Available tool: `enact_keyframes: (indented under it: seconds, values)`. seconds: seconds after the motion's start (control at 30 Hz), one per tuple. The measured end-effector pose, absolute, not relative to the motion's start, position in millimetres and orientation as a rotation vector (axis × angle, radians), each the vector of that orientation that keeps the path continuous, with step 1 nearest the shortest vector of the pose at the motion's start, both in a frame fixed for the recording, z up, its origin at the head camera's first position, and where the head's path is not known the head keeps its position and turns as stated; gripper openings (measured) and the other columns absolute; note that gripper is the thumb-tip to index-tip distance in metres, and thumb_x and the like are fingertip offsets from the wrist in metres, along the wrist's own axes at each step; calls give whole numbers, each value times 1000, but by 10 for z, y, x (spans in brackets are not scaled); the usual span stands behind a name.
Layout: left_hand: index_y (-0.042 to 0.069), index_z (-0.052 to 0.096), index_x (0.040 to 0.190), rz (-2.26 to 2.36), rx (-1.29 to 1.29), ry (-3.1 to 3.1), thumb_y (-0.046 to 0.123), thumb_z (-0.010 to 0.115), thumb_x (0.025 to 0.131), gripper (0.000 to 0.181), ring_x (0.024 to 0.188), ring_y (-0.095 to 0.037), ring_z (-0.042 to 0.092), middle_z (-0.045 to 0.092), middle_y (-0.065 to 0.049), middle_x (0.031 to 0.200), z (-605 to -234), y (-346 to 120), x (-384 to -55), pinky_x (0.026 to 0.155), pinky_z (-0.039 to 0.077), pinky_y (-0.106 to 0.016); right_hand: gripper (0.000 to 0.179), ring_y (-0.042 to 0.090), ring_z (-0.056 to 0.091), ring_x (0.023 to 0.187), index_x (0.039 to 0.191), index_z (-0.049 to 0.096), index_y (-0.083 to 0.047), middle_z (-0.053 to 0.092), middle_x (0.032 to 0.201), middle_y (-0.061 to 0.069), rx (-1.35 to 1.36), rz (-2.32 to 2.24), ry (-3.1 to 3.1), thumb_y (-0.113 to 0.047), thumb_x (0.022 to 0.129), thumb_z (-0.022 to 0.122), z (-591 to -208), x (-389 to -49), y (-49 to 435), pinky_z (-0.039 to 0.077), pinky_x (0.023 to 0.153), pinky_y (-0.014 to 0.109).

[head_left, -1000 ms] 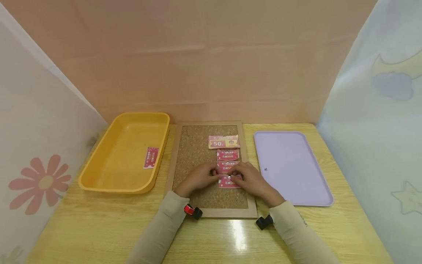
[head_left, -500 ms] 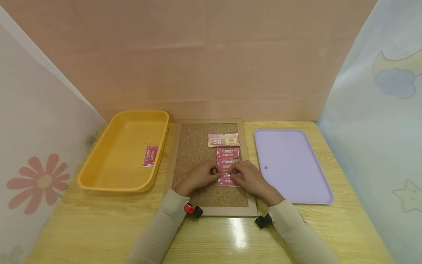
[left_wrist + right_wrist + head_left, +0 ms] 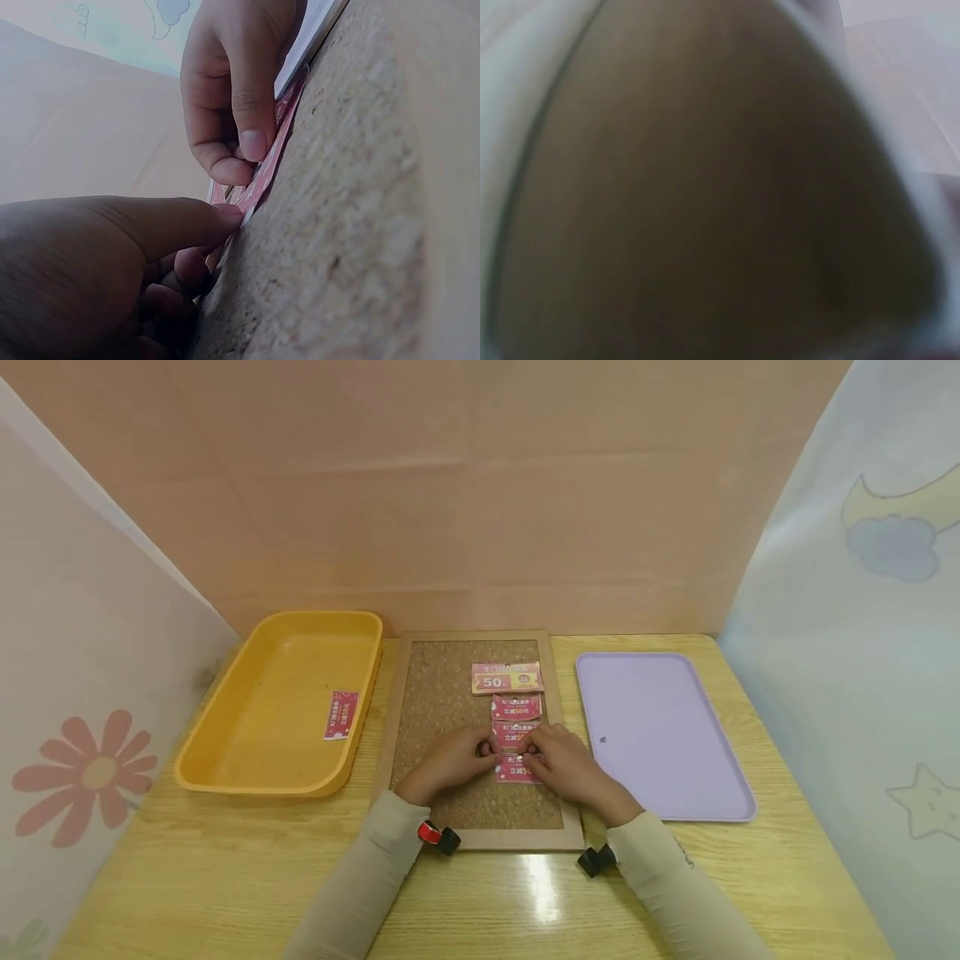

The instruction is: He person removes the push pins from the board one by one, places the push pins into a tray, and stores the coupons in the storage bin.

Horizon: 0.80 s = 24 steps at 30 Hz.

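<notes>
Several red and pink coupons run down the right side of a wood-framed corkboard [image 3: 435, 693]. At the lowest coupon [image 3: 507, 773], my left hand [image 3: 452, 762] holds the left edge; the left wrist view has its thumb laid on the coupon [image 3: 259, 187], fingers curled below. Opposite, my right hand [image 3: 572, 768] pinches a small shiny pushpin [image 3: 520, 757] at that coupon's upper edge, mostly hidden by thumb and forefinger. Above it lie another red coupon [image 3: 510, 737], a third [image 3: 517, 707] and a wider pink-and-yellow coupon [image 3: 491, 682]. A blurred brownish surface fills most of the right wrist view.
Left of the board stands a deep yellow tray [image 3: 262, 790] with one red coupon [image 3: 341, 715] inside. On the right lies a shallow lilac tray [image 3: 660, 735] bearing one small dark object [image 3: 603, 740]. Wall sheets surround the wooden table [image 3: 300, 860] at the back and sides.
Both hands stay at the lowest coupon with almost no movement. The head view has shifted very slightly; the coupons and trays keep their places.
</notes>
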<state>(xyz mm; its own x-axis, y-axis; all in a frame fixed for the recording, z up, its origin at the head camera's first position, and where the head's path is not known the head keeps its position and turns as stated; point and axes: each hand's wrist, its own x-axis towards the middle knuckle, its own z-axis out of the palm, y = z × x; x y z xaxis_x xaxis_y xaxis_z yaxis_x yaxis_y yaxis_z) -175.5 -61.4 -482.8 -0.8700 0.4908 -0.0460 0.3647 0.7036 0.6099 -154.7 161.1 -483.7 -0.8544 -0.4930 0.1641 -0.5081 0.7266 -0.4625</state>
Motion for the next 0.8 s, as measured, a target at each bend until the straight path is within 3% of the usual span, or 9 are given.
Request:
enact_keyframes:
  seconds: [0.8]
  values:
    - [25,62,84,910,695,2712,32,71,89,13,65,-7,48,54,9,73,-4836,-623,-1760,57,37,-26,7,16,48,91,102,62,-17,57,97,-6,805,810,-2957,-19,95,60,-4830,-1540,1597,37,77,37]
